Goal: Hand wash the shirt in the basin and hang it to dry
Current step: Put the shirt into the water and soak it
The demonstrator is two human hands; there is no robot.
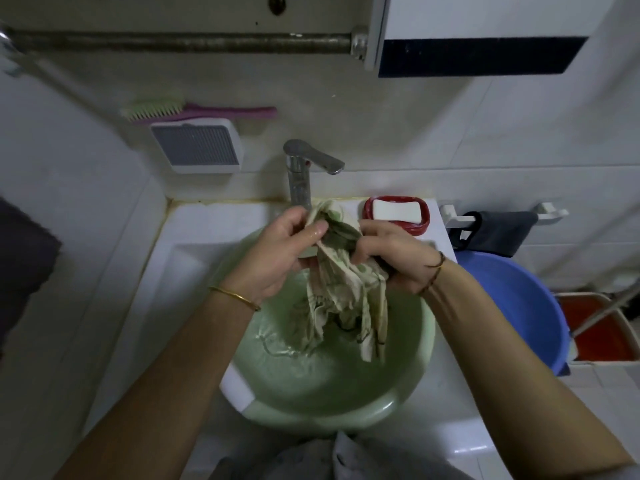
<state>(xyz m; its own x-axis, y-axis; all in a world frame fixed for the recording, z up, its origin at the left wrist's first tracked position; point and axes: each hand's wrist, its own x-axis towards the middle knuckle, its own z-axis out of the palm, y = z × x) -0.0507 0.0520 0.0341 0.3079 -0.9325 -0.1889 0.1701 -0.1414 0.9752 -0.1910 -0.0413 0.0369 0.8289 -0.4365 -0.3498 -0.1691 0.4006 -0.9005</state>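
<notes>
Curled round the bunched top of the shirt [343, 299], the left grip [277, 251] pinches wet, pale patterned cloth between thumb and fingers just left of centre frame. The right grip [394, 254], just beside it, clasps the same bunch with fingers folded over the fabric. The rest of the shirt hangs from both grips down into the green basin [346, 414], which sits in the white sink at centre frame and holds shallow, rippled water. Whether the hanging ends touch the water cannot be told.

The step in hand looks like the washing itself: cloth worked against cloth between the two grips, with wringing also possible. No rinsing or hanging appears to have started. The next move likely calls for shifting both grips to a fresh section and dipping it again, keeping the drips over the basin.

A bar of soap [398, 211] lies in a red dish [424, 226] on the surface at the upper right of the basin, within reach.

No brand, label or writing can be read anywhere.
</notes>
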